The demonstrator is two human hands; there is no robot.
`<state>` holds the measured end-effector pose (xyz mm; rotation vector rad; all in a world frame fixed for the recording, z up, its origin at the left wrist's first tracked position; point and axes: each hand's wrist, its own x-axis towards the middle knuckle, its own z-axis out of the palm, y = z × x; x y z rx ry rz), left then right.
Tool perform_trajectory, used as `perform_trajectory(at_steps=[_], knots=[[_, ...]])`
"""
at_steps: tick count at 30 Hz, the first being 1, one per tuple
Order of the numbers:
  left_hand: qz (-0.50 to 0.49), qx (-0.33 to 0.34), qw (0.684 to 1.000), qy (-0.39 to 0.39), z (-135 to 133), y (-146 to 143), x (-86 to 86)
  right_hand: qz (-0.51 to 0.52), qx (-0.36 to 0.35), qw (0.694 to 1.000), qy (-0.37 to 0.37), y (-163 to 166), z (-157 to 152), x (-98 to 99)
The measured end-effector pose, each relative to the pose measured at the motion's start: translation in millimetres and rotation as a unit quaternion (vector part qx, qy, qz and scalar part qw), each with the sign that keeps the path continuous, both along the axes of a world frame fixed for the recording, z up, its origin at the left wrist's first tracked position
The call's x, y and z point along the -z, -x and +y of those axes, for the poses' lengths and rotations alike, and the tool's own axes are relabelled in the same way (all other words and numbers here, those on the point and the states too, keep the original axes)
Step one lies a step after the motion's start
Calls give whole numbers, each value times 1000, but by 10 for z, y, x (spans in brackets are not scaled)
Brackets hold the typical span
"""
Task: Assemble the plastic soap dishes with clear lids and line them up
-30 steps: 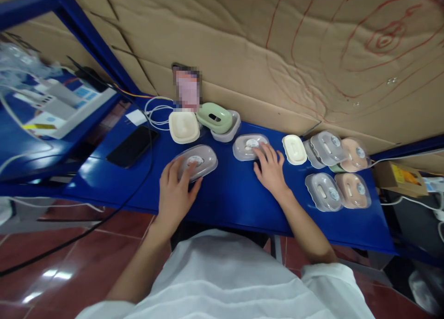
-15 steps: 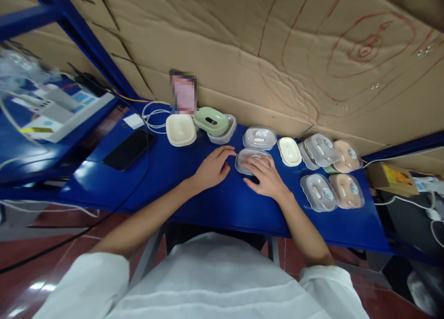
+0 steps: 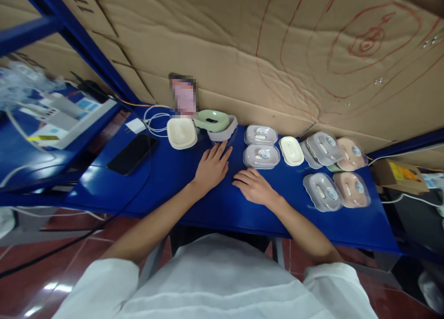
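My left hand (image 3: pixel 211 167) lies flat on the blue table (image 3: pixel 180 180), fingers stretched toward a clear tray (image 3: pixel 225 133) that carries a green dish (image 3: pixel 211 119). My right hand (image 3: pixel 253 186) rests palm down beside it, empty, just below a clear-lidded container (image 3: pixel 261 156). A second lidded container (image 3: pixel 260 134) sits directly behind that one. Neither hand touches a container.
A cream dish (image 3: pixel 181 132) and white cables (image 3: pixel 154 118) sit at the back left, a black phone (image 3: pixel 132 146) further left. A cream lid (image 3: pixel 292 150) and several clear and pink lidded containers (image 3: pixel 336 189) fill the right side. Cardboard lines the wall behind.
My left hand carried a lidded container from the left to the middle and let go. Both hands have drawn back from the two containers, which now sit one behind the other.
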<state>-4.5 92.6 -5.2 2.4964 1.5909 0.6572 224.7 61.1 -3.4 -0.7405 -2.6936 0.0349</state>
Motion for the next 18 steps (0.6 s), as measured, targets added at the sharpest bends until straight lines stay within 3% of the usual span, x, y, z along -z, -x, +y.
perform_trajectory(at_steps=[5, 9, 13, 18], knots=[[-12, -19, 1000, 14, 105, -22, 47, 8, 3, 999, 31, -10, 25, 8], [4, -17, 1000, 5, 78, 4, -25, 32, 16, 999, 20, -68, 54, -12], [8, -24, 1000, 3, -225, 151, -99, 57, 38, 997, 25, -126, 59, -48], [-30, -3, 1000, -1, -845, 539, 9, 90, 80, 993, 5, -219, 70, -114]])
